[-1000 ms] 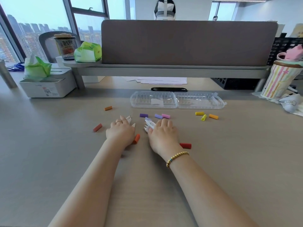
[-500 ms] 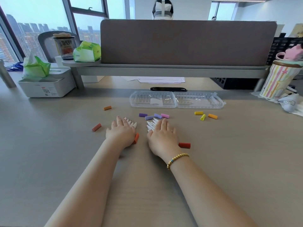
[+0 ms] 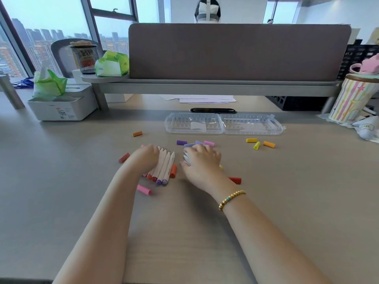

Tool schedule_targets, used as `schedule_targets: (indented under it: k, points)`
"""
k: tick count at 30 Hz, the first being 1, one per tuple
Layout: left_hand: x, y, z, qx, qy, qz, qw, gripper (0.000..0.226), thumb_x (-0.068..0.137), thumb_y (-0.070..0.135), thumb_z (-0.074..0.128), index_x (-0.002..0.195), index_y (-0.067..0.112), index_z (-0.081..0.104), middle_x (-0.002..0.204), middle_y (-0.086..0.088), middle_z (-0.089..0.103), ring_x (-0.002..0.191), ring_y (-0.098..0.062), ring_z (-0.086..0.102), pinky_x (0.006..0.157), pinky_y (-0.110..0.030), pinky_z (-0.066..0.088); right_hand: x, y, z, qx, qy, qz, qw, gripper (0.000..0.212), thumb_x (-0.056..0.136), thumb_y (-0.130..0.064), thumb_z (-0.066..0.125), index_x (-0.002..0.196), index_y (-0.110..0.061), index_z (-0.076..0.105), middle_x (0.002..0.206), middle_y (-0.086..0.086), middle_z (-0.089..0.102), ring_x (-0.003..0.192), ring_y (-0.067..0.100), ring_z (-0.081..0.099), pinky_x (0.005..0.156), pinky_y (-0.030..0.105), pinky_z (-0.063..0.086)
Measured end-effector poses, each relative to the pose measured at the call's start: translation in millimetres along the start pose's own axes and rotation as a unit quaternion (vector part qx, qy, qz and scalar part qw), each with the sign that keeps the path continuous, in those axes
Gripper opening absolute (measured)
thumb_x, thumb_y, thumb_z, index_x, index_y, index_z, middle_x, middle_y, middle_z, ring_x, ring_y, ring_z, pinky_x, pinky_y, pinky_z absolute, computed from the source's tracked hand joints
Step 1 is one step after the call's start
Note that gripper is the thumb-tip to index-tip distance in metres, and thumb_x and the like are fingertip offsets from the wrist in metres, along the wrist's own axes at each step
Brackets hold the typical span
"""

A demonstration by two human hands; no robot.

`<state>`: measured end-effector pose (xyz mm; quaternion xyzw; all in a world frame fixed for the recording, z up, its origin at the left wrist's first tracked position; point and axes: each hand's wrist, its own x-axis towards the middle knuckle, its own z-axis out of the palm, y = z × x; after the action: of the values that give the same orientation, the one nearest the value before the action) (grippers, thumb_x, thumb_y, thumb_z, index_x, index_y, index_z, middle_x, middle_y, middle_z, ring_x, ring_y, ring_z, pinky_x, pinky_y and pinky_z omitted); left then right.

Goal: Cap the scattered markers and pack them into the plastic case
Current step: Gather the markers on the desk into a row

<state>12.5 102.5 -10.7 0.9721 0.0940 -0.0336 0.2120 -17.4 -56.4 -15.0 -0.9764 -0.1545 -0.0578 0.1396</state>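
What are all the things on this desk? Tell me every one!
plastic case: one, clear, open, far middle
loose caps: about twelve, mixed colours, scattered
markers: a bunch, white, beside left hand; more under right hand
phone: one, black, behind case
tissue box: one, white, far left
striped cup: one, pastel, far right
mesh pot: one, black, on shelf
left hand: rests on markers
right hand: fingers curled over markers

The case [image 3: 223, 126] lies open before me; markers [image 3: 164, 168] and loose caps [image 3: 258, 143] lie nearer than it.
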Motion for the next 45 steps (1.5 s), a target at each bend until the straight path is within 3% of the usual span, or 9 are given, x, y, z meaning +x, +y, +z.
schedule_targets:
  k: [4,8,14,19,23,26,34,40,45]
  points:
    - [7.5,-12.6,-5.8,-0.093,0.045,-0.045,0.994,0.040,0.101,0.021,0.027,0.121,-0.005,0.052,0.069,-0.001,0.040,0.057,-0.010,0.032,0.061,-0.027,0.034,0.8,-6.9,2.5,0.005,-0.046,-0.036,0.998,0.045,0.093,-0.045,0.046,0.131,-0.022,0.048,0.140,0.004,0.037,0.131,0.024,0.023,0.105,0.041,0.019]
    - [-2.2,-4.7,-2.9,-0.088,0.013,-0.036,0.995,0.040,0.101,0.019,0.028,0.122,-0.006,0.052,0.116,-0.024,0.057,0.084,-0.031,0.049,0.086,-0.037,0.041,4.3,-4.4,8.3,-0.005,-0.045,-0.037,0.998,0.037,0.092,-0.044,0.049,0.121,-0.022,0.055,0.136,0.005,0.039,0.129,0.025,0.025,0.101,0.040,0.022]
    - [-5.5,-3.0,4.8,-0.079,-0.012,-0.008,0.997,0.036,0.101,0.017,0.025,0.122,-0.003,0.046,0.125,-0.024,0.053,0.104,-0.032,0.051,0.085,-0.033,0.039,9.6,-4.1,14.2,0.001,-0.061,-0.048,0.997,0.035,0.092,-0.044,0.046,0.119,-0.022,0.052,0.131,0.005,0.040,0.128,0.026,0.027,0.102,0.040,0.022]
    - [-10.8,0.2,1.1,-0.085,-0.037,-0.010,0.996,0.041,0.103,0.018,0.026,0.138,0.000,0.034,0.128,-0.026,0.053,0.089,-0.031,0.055,0.055,-0.029,0.039,14.1,-4.5,16.0,-0.008,-0.057,-0.060,0.997,0.036,0.091,-0.043,0.046,0.121,-0.022,0.049,0.131,0.005,0.039,0.127,0.026,0.029,0.102,0.040,0.022]
    - [-15.3,0.8,1.5,-0.081,-0.052,-0.004,0.995,0.047,0.103,0.025,0.027,0.146,0.008,0.022,0.141,-0.022,0.041,0.119,-0.038,0.050,0.079,-0.040,0.044,14.7,0.2,4.1,-0.001,-0.030,-0.042,0.999,0.036,0.090,-0.040,0.050,0.119,-0.019,0.051,0.129,0.005,0.042,0.124,0.026,0.033,0.100,0.039,0.026]
    - [-14.0,-2.4,3.9,-0.073,-0.066,0.017,0.995,0.057,0.100,0.037,0.033,0.150,0.018,0.012,0.156,-0.009,0.015,0.141,-0.031,0.021,0.111,-0.047,0.023,14.6,28.5,-15.0,-0.018,0.073,0.044,0.996,0.035,0.092,-0.037,0.048,0.121,-0.019,0.053,0.126,0.005,0.046,0.121,0.025,0.038,0.096,0.037,0.030]
    - [-19.3,5.2,19.6,-0.012,-0.057,0.066,0.996,0.060,0.100,0.039,0.031,0.150,0.016,0.008,0.158,-0.007,-0.004,0.145,-0.027,-0.003,0.116,-0.042,0.004,4.7,72.0,-16.7,-0.078,0.011,0.190,0.979,0.033,0.094,-0.026,0.047,0.122,-0.008,0.050,0.130,0.012,0.045,0.124,0.030,0.036,0.102,0.039,0.029]
    - [-20.8,13.4,21.4,0.077,-0.028,0.042,0.996,0.049,0.104,0.018,0.014,0.150,0.012,-0.002,0.153,-0.026,-0.007,0.141,-0.043,-0.010,0.118,-0.045,0.000,4.4,50.8,-14.2,0.070,-0.030,-0.008,0.997,0.046,0.100,-0.020,0.036,0.146,-0.016,0.030,0.154,0.004,0.020,0.143,0.021,0.014,0.114,0.033,0.015]
    - [-16.8,5.1,25.7,0.090,-0.009,0.051,0.995,0.052,0.103,0.016,0.017,0.150,0.011,-0.005,0.152,-0.029,-0.005,0.140,-0.047,-0.008,0.117,-0.047,0.000,0.3,31.6,4.1,-0.044,-0.134,-0.053,0.989,0.055,0.102,-0.038,0.019,0.152,-0.019,0.006,0.159,0.001,-0.005,0.146,0.016,-0.009,0.118,0.040,0.002]
